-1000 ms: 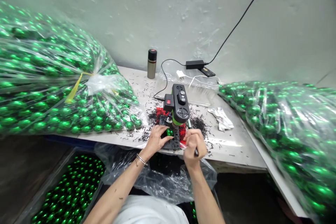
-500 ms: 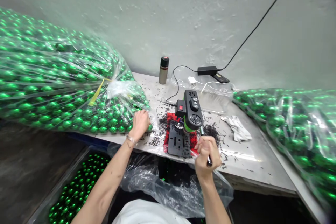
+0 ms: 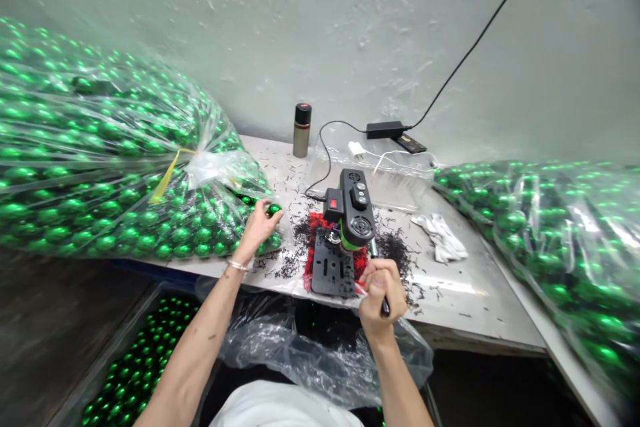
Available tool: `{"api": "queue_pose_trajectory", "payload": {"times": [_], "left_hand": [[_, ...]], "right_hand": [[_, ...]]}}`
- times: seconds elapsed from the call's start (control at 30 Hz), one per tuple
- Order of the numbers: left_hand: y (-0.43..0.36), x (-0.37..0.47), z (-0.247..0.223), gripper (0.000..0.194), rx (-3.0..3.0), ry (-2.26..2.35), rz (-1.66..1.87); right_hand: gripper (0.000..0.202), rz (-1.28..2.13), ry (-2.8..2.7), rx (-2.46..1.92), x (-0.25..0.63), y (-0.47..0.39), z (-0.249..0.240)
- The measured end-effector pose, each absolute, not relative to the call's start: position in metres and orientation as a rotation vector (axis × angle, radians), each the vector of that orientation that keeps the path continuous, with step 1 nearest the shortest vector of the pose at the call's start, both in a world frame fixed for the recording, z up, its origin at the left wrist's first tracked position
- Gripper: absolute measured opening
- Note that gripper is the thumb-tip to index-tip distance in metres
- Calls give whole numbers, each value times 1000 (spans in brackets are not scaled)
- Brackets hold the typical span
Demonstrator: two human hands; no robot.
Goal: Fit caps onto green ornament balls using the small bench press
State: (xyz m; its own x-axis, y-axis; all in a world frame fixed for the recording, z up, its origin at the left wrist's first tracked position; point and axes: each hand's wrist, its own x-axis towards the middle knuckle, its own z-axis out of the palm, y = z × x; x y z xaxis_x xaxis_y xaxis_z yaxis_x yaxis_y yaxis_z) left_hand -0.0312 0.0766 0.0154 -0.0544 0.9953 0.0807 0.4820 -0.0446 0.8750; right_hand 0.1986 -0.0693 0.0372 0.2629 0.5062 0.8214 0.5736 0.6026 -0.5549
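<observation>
My left hand (image 3: 259,221) is at the torn right end of the big clear bag (image 3: 125,173) of green balls, its fingers and thumb closed on a shiny green ball (image 3: 274,209). My right hand (image 3: 383,293) is wrapped round the black-tipped lever (image 3: 385,307) of a small bench press (image 3: 356,207). The press has a black and green motor head with a red switch. Its black slotted base plate (image 3: 333,270) rests on a red mat (image 3: 317,221). Short black scraps (image 3: 395,250) lie around it.
A tumbler (image 3: 301,132) stands by the wall. Behind the press are a clear plastic tray (image 3: 400,180), a power adapter (image 3: 385,129) and cables. White gloves (image 3: 443,238) lie right, beside another bag of green balls (image 3: 560,247). Below the table edge, a bin (image 3: 145,353) holds more balls.
My left hand has turned and opened out from a fist, so a green ball now shows at its fingertips. My right hand stays on the lever. The whole view has shifted slightly.
</observation>
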Motion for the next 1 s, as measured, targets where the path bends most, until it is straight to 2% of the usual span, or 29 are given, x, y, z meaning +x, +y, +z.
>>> {"api": "queue_pose_trajectory", "payload": {"times": [0.17,0.3,0.6,0.73,1.0], "left_hand": [[18,-12,9,49,1242,1177,1066],[-6,24,-10,53,1193,1028,923],[-6,53,-16,35,1946,1225,723],[-7,58,-14,33,2243,1183,727],[-3,64,-26,32,2266,1226,758]], "right_hand": [[33,-62,-1364,-1008,197,-69,38],[31,-51,-1382,-1022,198,-71,39],[28,-69,-1435,-1034,198,-73,43],[27,-76,-1437,-1019,198,-72,41],[24,-75,-1466,-1016,198,-74,42]]}}
